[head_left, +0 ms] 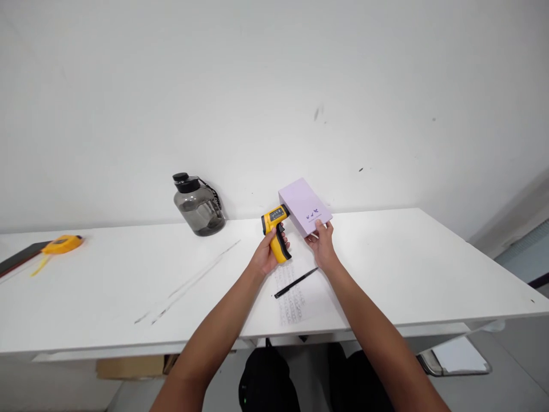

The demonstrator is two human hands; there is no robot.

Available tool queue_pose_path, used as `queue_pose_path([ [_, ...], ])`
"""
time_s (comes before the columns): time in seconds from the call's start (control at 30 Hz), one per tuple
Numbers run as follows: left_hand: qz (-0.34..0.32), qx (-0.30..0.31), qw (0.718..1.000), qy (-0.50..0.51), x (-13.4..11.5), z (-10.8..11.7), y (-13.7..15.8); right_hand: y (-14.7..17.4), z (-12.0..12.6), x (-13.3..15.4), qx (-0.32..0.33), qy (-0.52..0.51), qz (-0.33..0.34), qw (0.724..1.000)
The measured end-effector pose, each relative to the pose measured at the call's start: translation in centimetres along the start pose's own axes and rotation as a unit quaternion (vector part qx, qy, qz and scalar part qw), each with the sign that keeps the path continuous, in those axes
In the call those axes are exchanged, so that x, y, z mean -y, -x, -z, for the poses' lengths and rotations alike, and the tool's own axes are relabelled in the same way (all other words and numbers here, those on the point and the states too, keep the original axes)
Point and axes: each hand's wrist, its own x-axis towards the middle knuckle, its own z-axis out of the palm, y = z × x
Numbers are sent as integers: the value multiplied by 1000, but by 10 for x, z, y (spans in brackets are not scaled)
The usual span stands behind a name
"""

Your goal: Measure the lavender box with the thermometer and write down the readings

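My left hand (266, 253) grips the handle of a yellow and black infrared thermometer gun (275, 228), raised above the white table (128, 286) with its nose against a lilac box. My right hand (322, 241) holds that lilac box (304, 206) by its near edge, tilted up off the table. Below both hands a black pen (295, 282) lies on a sheet of paper with printed rows (291, 297).
A dark transparent water jug (198, 205) with a black cap stands at the back by the wall. A yellow tape measure (61, 245) and a dark flat board (19, 257) lie far left. A clear ruler (193, 280) lies left of centre. A black bag (266, 380) sits under the table.
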Motion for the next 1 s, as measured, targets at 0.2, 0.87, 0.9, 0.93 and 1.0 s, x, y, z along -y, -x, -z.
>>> queue_pose_path([
  [0.2,28,12,999,12,-1,-3,4,3,-2,-1,-4,9,9,1000],
  [0.87,62,-38,997,-32,-1,-4,1,2,0,1,-6,36,-16,999],
  [0.9,62,-37,997,-32,0,-4,1,2,0,1,-7,37,-17,999],
  [0.93,62,-36,997,-31,0,-4,0,2,-1,2,-7,38,-18,999],
  [1.0,60,-36,997,-28,1,-3,0,2,-1,2,-8,40,-18,999],
])
